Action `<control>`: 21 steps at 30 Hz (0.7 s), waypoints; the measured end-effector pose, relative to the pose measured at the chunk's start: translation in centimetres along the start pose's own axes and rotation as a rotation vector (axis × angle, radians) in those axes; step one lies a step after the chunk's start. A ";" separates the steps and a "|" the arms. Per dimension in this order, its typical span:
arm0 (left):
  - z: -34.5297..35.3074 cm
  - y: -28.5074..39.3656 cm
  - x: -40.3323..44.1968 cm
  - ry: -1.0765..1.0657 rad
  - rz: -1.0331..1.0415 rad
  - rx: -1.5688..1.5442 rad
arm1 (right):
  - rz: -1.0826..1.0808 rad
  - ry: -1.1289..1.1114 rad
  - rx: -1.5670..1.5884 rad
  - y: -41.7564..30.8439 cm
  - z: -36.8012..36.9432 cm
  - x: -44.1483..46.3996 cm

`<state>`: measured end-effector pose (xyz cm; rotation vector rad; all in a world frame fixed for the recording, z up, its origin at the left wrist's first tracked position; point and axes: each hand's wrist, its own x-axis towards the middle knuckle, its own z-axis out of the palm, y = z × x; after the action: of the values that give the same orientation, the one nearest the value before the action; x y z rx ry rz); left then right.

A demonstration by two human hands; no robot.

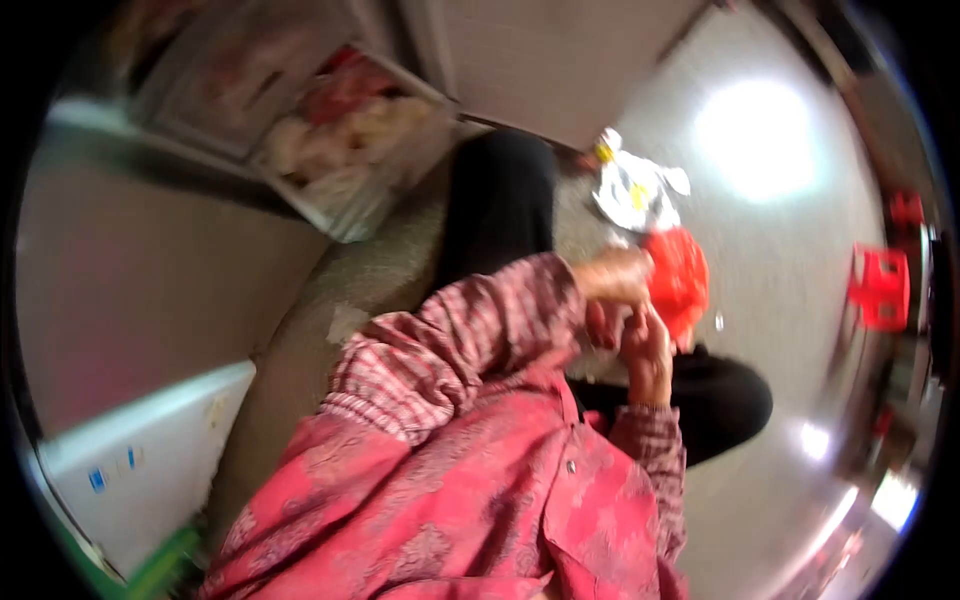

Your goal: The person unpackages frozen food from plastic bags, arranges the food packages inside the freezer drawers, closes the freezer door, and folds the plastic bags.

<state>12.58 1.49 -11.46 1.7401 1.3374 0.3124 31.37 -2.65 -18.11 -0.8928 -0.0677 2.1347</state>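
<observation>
My left hand (615, 275) reaches in from the left in a checked red sleeve, its fingers closed and blurred. My right hand (647, 350) comes up from below and meets it, with fingers pinched together. A small reddish, soft-looking piece (602, 326) shows just below my left hand; smearing hides what it is and which hand has it. Just beyond both hands is a red plastic bag (682, 275), partly covered by my fingers. Above that lies a white plastic bag (635, 192) with yellow marks.
A pale crate (345, 225) with whitish and red contents stands at upper left. White panel (150, 450) with blue labels is at lower left. A red stool (880, 287) stands far right on the grey floor (770, 260). My dark-trousered knees (500, 190) are bent either side of my hands.
</observation>
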 end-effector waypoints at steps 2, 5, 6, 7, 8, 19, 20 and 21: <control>1.0 -0.4 0.9 0.113 -0.028 -0.022 | 0.088 0.058 0.220 0.4 1.8 -0.6; 0.9 -1.6 1.4 0.028 -0.052 -0.128 | 0.110 0.063 0.243 0.8 3.4 -1.0; 0.7 -1.9 1.2 -0.030 -0.118 -0.372 | 0.117 0.021 0.256 0.8 3.3 -0.9; 0.5 -2.1 0.9 -0.084 -0.191 -0.615 | 0.203 -0.097 0.317 0.5 2.6 -0.8; 0.1 -2.1 0.7 -0.135 -0.308 -0.719 | 0.202 -0.094 0.317 0.3 2.1 -1.0; 0.8 0.3 -0.9 0.313 0.390 -0.087 | 0.128 -0.190 -0.043 -5.2 4.5 0.1; -0.2 0.3 -1.1 0.317 0.415 -0.117 | 0.180 -0.228 -0.057 -6.0 4.6 0.9; -1.5 0.4 -1.3 0.352 0.382 -0.043 | 0.044 -0.127 -0.277 -5.7 7.5 0.1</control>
<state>11.34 1.11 -9.94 1.9621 1.2145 0.8896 30.45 3.12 -10.64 -0.9206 -0.4202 2.2568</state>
